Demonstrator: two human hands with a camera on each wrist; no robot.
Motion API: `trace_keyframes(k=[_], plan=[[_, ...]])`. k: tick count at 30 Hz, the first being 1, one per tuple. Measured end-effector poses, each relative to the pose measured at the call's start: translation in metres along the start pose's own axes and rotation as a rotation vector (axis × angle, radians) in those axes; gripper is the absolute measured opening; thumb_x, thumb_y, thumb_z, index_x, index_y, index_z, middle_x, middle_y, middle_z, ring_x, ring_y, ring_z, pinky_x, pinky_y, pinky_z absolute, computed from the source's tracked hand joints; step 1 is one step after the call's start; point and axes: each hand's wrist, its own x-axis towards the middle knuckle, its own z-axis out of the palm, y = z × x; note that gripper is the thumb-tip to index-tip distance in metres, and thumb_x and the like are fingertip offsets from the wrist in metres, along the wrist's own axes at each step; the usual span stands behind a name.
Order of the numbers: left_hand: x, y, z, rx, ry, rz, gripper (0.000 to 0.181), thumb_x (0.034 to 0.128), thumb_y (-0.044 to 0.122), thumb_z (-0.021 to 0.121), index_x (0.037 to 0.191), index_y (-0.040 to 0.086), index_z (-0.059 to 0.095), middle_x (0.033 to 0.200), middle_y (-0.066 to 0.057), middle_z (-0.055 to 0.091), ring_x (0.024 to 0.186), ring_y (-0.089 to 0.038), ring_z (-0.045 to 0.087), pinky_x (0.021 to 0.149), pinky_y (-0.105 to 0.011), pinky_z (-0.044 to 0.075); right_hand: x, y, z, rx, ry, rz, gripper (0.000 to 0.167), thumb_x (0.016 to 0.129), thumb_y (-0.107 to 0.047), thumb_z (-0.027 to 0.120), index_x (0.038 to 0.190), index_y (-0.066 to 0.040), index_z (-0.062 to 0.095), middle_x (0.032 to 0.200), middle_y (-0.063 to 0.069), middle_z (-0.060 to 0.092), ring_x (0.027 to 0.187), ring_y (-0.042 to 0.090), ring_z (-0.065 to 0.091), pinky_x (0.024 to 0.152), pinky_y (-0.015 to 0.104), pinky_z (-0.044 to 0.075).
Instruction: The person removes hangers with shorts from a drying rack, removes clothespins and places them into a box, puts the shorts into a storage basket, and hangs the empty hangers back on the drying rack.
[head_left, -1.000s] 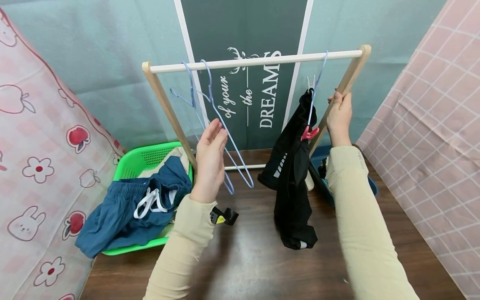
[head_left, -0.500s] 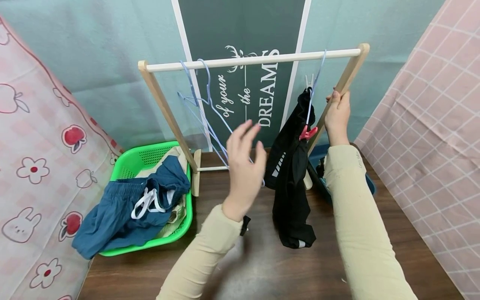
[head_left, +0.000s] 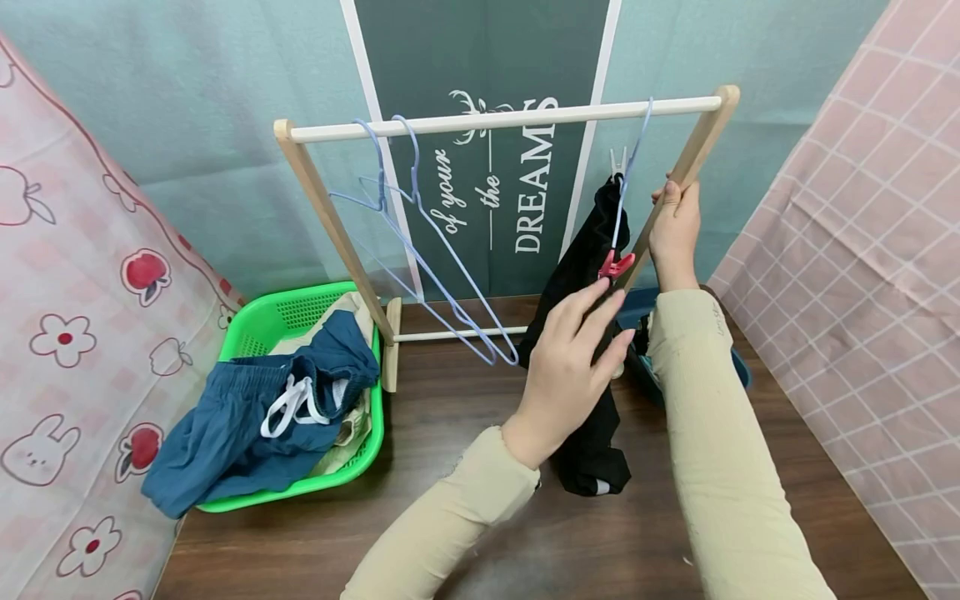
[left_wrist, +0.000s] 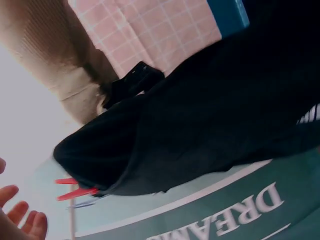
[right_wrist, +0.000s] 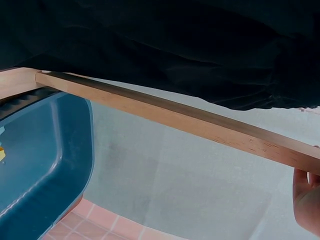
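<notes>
My right hand (head_left: 675,233) grips the right wooden post (head_left: 701,154) of a small clothes rack; its fingers show on the post (right_wrist: 200,125) in the right wrist view too. My left hand (head_left: 566,367) is in front of black trousers (head_left: 592,458), fingers spread and fairly straight, just below a red clothespin (head_left: 617,265). Whether the fingertips touch the cloth I cannot tell; in the left wrist view they are apart from the red clothespin (left_wrist: 75,192). The trousers hang from a blue hanger (head_left: 626,192) by the red clothespin and a white clothespin (head_left: 617,160).
Two bare blue hangers (head_left: 450,250) hang left on the white rail (head_left: 480,122). At the left, a green basket (head_left: 375,454) holds dark blue shorts (head_left: 240,425) and beige cloth. Behind my right arm stands a blue bin (head_left: 738,367). Curtains close in the sides and back.
My left hand has moved right, away from the bare hangers to the front of the black trousers. Those hangers have swung. My right hand has stayed on the post.
</notes>
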Motion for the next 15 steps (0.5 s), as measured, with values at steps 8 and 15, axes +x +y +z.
trace_keyframes(k=[8,15], plan=[[0.002,-0.007,0.018,-0.338,-0.208,-0.543,0.062,0.0955,0.035,0.056,0.147,0.010,0.035,0.154,-0.006,0.033,0.142,-0.023,0.032,0.114,-0.039,0.034,0.002,0.003,0.001,0.008,0.000,-0.004,0.042,0.102,-0.036,0.028,0.134,-0.014,0.044,0.088,-0.019,0.044,0.102,0.010,0.050,0.096,0.031,0.039],[-0.001,-0.014,0.022,-0.375,-0.244,-0.635,0.057,0.0945,0.036,0.057,0.144,0.014,0.041,0.148,-0.007,0.042,0.138,-0.022,0.039,0.113,-0.037,0.035,0.002,0.003,0.001,0.012,-0.004,-0.002,0.042,0.102,-0.036,0.028,0.134,-0.013,0.043,0.088,-0.019,0.043,0.100,0.008,0.049,0.096,0.030,0.038]])
